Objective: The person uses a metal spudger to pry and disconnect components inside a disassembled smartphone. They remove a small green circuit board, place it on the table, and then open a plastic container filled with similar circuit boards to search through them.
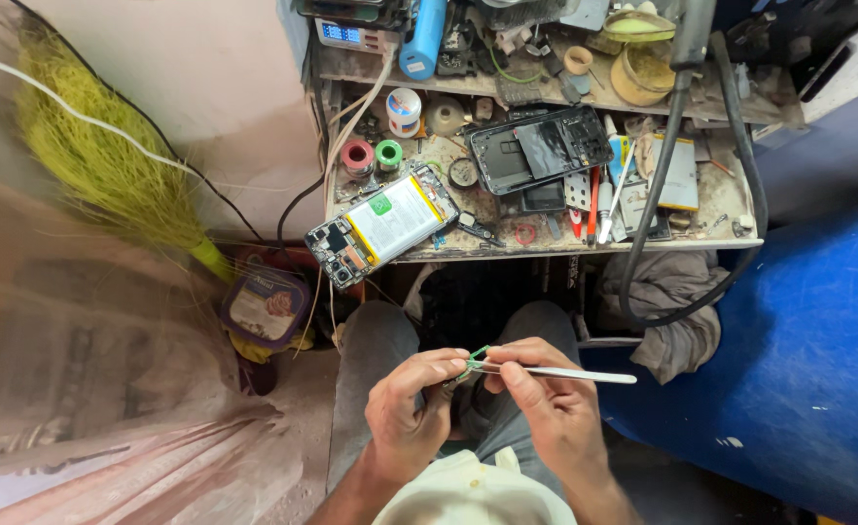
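Left hand [405, 408] pinching a small green part [475, 358], right hand [546, 394] gripping metal tweezers [565, 372] touching it, opened phone [380, 226] on cluttered surface [721, 209] beyond

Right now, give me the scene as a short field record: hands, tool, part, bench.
left hand: pinches a small green part at its fingertips
right hand: holds metal tweezers, tips at the green part
workbench: cluttered, above the knees
opened phone: battery showing, overhangs the bench's front left edge
phone frame: lies at mid bench
broom: against the wall, left
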